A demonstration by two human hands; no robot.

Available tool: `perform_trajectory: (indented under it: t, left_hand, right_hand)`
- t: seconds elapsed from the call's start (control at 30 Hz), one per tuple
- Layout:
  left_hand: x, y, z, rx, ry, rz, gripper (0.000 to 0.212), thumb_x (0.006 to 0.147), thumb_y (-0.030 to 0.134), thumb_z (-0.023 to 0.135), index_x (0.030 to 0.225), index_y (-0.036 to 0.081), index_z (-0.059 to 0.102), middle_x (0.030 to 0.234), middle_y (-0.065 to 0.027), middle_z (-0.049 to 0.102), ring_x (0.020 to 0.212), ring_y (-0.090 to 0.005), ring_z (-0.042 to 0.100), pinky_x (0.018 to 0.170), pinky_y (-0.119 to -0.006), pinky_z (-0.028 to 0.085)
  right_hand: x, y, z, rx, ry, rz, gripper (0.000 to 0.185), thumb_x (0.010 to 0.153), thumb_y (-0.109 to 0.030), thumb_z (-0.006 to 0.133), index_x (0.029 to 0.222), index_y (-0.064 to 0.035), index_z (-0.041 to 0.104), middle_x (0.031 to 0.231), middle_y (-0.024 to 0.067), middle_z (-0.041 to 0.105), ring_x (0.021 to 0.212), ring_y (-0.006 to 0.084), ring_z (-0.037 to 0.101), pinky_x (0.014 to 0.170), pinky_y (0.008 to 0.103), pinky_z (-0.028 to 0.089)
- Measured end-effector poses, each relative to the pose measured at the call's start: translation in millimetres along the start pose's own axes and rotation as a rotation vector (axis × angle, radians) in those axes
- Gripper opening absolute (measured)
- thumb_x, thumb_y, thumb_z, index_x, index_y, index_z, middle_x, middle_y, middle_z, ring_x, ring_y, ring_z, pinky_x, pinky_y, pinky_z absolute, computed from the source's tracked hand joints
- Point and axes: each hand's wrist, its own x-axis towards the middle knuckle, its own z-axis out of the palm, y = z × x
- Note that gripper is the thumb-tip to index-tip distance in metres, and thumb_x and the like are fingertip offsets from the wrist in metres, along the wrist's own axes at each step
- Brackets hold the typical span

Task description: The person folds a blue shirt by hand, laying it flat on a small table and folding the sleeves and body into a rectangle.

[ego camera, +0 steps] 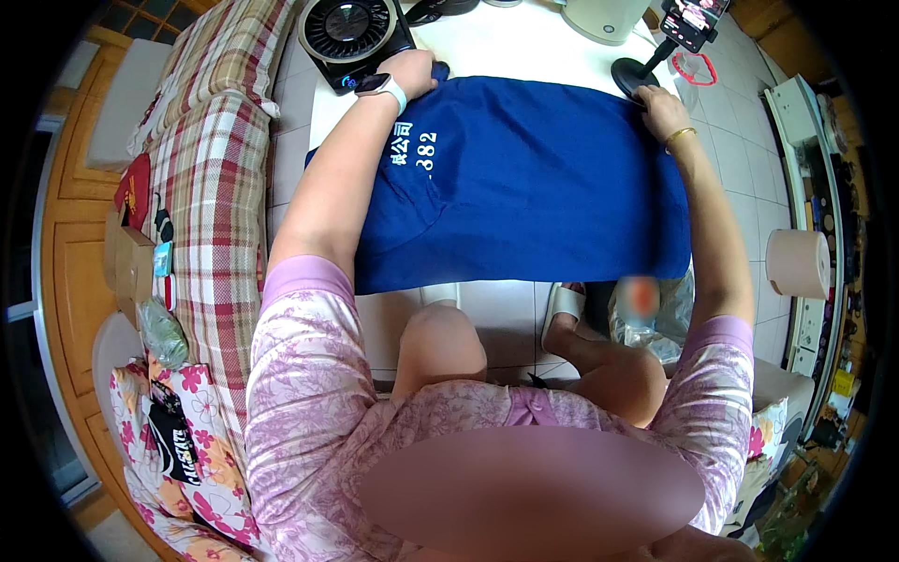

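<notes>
A dark blue cloth, probably an apron, lies spread over the white table, its near edge hanging over the front. White printed writing and a pocket-like fold show on its left part. My left hand, with a smartwatch on the wrist, grips the cloth's far left corner; a small bunch of fabric pokes out past the fingers. At the far right corner, my right hand has its fingers curled on the cloth's edge, right by the round base of a phone stand. Its fingertips are partly hidden.
A black fan stands beside my left hand. Farther back is a pale green kettle-like appliance. The stand carries a lit phone. A plaid-covered sofa runs along the left. Plastic bags sit below the table by my leg.
</notes>
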Motion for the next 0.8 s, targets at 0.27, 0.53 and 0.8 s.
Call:
perform_trajectory:
  t: [0.27,0.53,0.8]
  left_hand:
    - [-42.0,-1.5,-55.7,0.126,0.510,0.132,0.023,0.071,0.018,0.061,0.092,0.008,0.061,0.091,-0.0144,0.061,0.085,-0.0311,0.059,0.071,-0.039,0.049]
    - [-63.5,5.9,-100.8,-0.058,0.544,0.162,0.016,0.065,0.001,0.057,0.079,0.003,0.052,0.073,-0.0196,0.057,0.071,-0.0372,0.057,0.065,-0.043,0.045]
    - [-78.2,25.9,-127.8,-0.674,0.498,-0.122,0.016,0.068,0.001,0.056,0.084,0.003,0.053,0.066,-0.0126,0.057,0.064,-0.0255,0.058,0.060,-0.033,0.046]
  right_hand:
    - [-22.7,1.6,-18.7,-0.061,0.291,-0.073,0.016,0.066,-0.006,0.059,0.080,-0.0083,0.051,0.078,0.0069,0.054,0.084,0.0246,0.053,0.069,0.0383,0.042]
    - [-34.8,19.0,-19.8,-0.156,0.370,0.019,0.009,0.069,-0.007,0.055,0.075,-0.0088,0.049,0.074,0.0080,0.055,0.077,0.0273,0.054,0.067,0.0387,0.040]
    - [-55.8,47.4,-4.1,-0.176,0.231,0.231,0.009,0.070,-0.007,0.055,0.076,-0.0080,0.049,0.073,0.0123,0.059,0.073,0.0311,0.057,0.065,0.0422,0.043]
